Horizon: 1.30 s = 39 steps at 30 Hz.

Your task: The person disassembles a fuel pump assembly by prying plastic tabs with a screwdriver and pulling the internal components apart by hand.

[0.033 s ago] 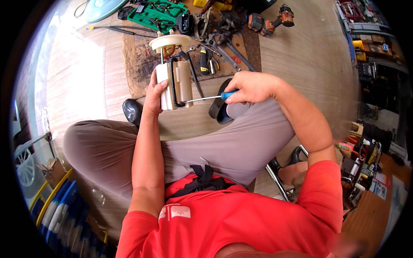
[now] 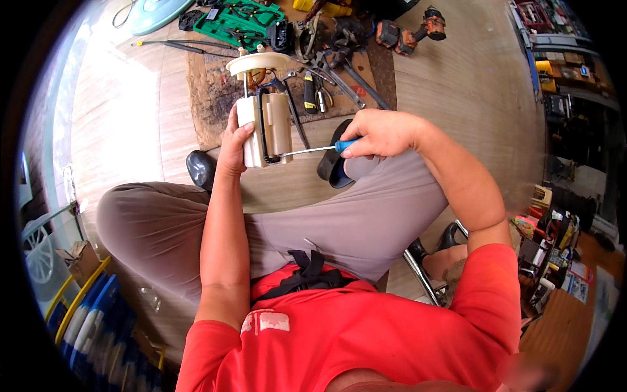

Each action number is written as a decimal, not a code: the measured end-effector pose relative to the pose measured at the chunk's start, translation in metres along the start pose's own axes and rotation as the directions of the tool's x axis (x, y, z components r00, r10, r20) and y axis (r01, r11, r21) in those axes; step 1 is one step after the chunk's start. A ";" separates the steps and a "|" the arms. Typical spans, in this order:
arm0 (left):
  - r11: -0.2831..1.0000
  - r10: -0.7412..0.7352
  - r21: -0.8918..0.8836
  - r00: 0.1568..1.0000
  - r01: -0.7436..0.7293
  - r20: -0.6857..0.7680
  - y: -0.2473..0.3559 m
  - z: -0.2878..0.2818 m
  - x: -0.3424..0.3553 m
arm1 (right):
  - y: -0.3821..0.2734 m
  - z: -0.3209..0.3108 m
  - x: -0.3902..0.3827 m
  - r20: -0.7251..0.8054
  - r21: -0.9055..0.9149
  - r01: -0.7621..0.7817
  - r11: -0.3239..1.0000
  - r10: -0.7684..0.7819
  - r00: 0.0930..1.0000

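Left hand: the left hand [image 2: 235, 140] is curled around the left side of the cream plastic unit [image 2: 282, 121], its thumb on the near face and most of its fingers hidden.
Right hand: the right hand [image 2: 382, 134] is closed around the blue handle of the screwdriver [image 2: 347, 144].
Cream unit: held roughly upright above the floor [image 2: 457, 91], in front of the knees, with a round flange [image 2: 258, 63] at its top.
Black hose: the black hose [image 2: 262, 124] runs down the unit's face and bends at the bottom.
Screwdriver tip: at the hose's lower end; exact contact cannot be told.
Cardboard: beyond the unit, the cardboard [image 2: 204, 108] carries a yellow-and-black knife [image 2: 309, 93] and pliers [image 2: 322, 98] beside it.
Farther off: a green tool case [image 2: 225, 23] and an orange-and-black drill [image 2: 433, 26].
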<state>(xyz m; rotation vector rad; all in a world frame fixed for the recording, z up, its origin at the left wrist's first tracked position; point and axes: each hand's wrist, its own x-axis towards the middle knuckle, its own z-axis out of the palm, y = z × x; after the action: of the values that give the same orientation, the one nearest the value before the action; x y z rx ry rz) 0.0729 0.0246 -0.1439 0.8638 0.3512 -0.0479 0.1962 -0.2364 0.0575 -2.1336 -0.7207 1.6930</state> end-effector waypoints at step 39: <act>0.887 -0.138 -0.433 0.987 0.158 0.076 0.006 -0.004 0.009 | -0.015 -0.004 -0.025 -0.406 -0.188 0.396 0.899 -0.438 0.802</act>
<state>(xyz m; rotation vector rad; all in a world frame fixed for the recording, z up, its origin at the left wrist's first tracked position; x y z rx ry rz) 0.0818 0.0325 -0.1449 0.3856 0.3686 -0.1243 0.1929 -0.2386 0.0868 -2.1022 -1.0465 0.9183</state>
